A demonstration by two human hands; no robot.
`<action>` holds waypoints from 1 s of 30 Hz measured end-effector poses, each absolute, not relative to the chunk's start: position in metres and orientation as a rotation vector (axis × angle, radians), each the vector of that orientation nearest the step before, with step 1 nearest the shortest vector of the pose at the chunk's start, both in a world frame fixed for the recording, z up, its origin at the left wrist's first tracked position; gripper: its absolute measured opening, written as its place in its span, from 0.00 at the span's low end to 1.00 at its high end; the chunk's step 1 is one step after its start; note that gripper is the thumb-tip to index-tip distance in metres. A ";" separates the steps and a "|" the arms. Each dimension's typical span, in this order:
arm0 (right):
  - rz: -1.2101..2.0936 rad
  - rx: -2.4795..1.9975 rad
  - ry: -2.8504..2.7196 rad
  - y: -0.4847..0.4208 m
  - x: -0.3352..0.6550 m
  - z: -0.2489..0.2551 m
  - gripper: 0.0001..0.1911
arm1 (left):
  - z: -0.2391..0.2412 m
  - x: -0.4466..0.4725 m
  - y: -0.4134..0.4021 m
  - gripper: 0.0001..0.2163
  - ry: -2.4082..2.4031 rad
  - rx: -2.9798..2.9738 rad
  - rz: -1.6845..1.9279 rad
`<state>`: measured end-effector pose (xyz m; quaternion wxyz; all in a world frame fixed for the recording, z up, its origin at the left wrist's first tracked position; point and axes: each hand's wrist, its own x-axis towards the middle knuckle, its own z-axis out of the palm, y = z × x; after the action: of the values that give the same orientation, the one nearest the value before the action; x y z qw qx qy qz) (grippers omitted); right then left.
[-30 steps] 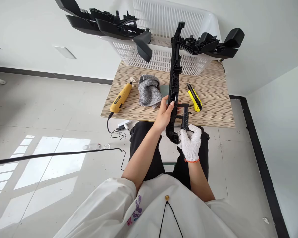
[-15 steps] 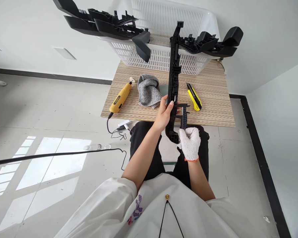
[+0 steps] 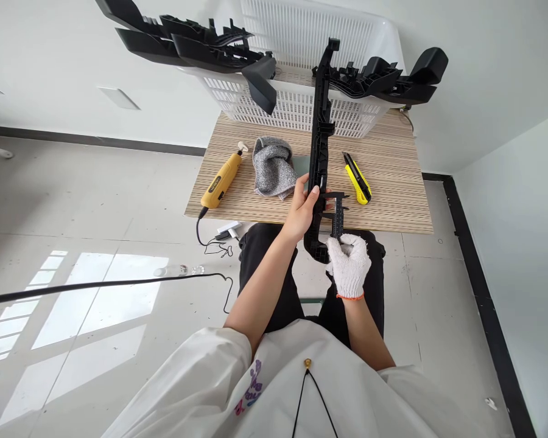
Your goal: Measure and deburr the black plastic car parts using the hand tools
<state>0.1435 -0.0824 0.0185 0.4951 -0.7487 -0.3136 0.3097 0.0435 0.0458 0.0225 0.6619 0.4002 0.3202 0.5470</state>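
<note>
My bare left hand (image 3: 302, 210) is wrapped round a long black plastic part (image 3: 322, 140), held upright over the near edge of the wooden table (image 3: 393, 194). My right hand (image 3: 349, 263), in a white knit glove, grips a black caliper (image 3: 337, 216). The caliper's jaws sit against the lower stretch of the plastic part, just right of my left thumb. The bottom end of the part hangs in front of my lap.
On the table lie a yellow rotary tool (image 3: 221, 180) with its cord, a grey glove (image 3: 273, 166) and a yellow utility knife (image 3: 358, 178). A white slatted basket (image 3: 296, 103) at the back carries several black plastic parts (image 3: 196, 42) across its rim.
My gloved right hand and the caliper have crept slightly up and left along the part. The long part has barely shifted.
</note>
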 end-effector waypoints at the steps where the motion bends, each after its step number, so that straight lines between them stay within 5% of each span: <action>1: 0.727 -1.833 -0.771 -0.083 0.143 0.018 0.22 | 0.023 0.043 0.046 0.22 0.722 0.905 1.235; 23: 0.720 -1.846 -0.773 -0.088 0.141 0.013 0.27 | 0.024 0.044 0.046 0.23 0.737 0.911 1.214; 30: 0.942 -1.769 -0.697 -0.094 0.137 0.031 0.27 | 0.023 0.044 0.046 0.24 0.761 0.936 1.204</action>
<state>0.1374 -0.0939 0.0308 0.4882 -0.7277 -0.2865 0.3873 0.0441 0.0465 0.0227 0.6584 0.4133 0.3361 0.5317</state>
